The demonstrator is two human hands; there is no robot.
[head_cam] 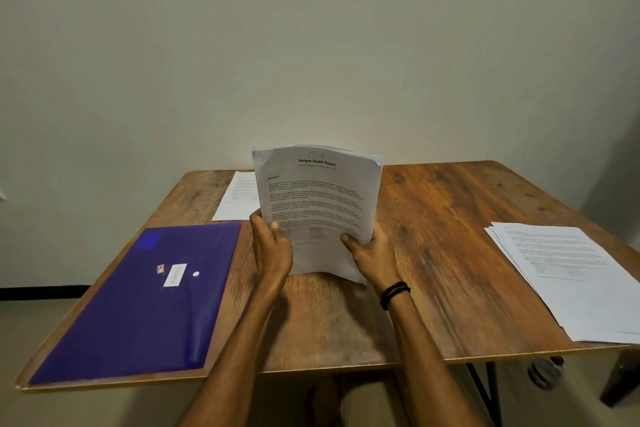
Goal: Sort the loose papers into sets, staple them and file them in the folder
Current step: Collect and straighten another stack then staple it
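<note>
I hold a stack of printed papers upright above the middle of the wooden table; its top sheet reads "Sample Health Report". My left hand grips the stack's lower left edge, thumb on the front. The lower right edge is gripped by my right hand, which has a black band at the wrist. A blue folder with a white label lies flat at the table's front left. Another pile of printed sheets lies at the right edge. One separate sheet lies at the back, behind the held stack.
The table stands against a plain wall. Below its right front edge, a bottle sits on the floor beside a black table leg. No stapler is in view.
</note>
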